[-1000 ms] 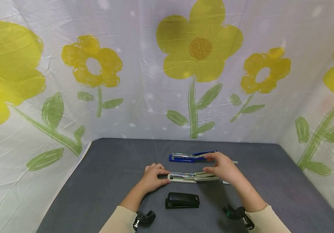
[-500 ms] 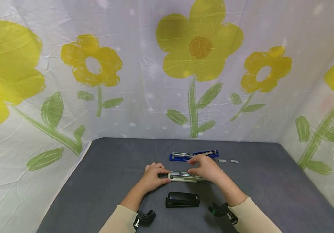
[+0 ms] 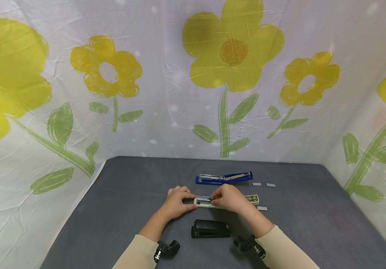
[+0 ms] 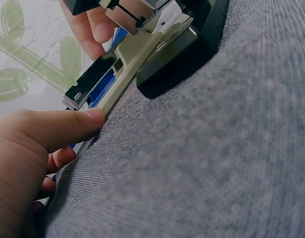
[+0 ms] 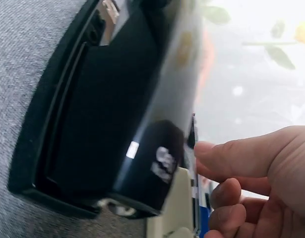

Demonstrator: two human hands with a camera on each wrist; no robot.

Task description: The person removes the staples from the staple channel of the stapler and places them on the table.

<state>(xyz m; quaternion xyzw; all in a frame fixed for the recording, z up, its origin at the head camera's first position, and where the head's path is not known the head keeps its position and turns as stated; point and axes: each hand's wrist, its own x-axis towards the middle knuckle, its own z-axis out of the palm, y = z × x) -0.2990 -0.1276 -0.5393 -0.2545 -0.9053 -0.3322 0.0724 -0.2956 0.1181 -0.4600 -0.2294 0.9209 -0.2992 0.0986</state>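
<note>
A cream stapler [image 3: 253,199] lies on the table, folded open with its metal rail exposed. My left hand [image 3: 177,203] pinches its left end; in the left wrist view the thumb [image 4: 75,126] presses the near side. Over the stapler's middle is my right hand [image 3: 231,198], thumb and fingertips pinching at the metal rail. From the right wrist, the thumb [image 5: 236,156] touches the rail's edge; whether something small is between the fingertips is hidden. Nearer me sits a closed black stapler [image 3: 210,229], and behind, an opened blue stapler [image 3: 210,179].
Two small pale strips, apparently staples [image 3: 256,184], lie right of the blue stapler, and another strip [image 3: 262,208] beside the cream stapler's right end. The grey tabletop [image 3: 129,186] meets a flower-printed cloth [image 3: 166,130] at its back and sides.
My right hand has moved left from the cream stapler's raised part to its middle, and its fingertips have come together on the rail. The left hand has kept its place.
</note>
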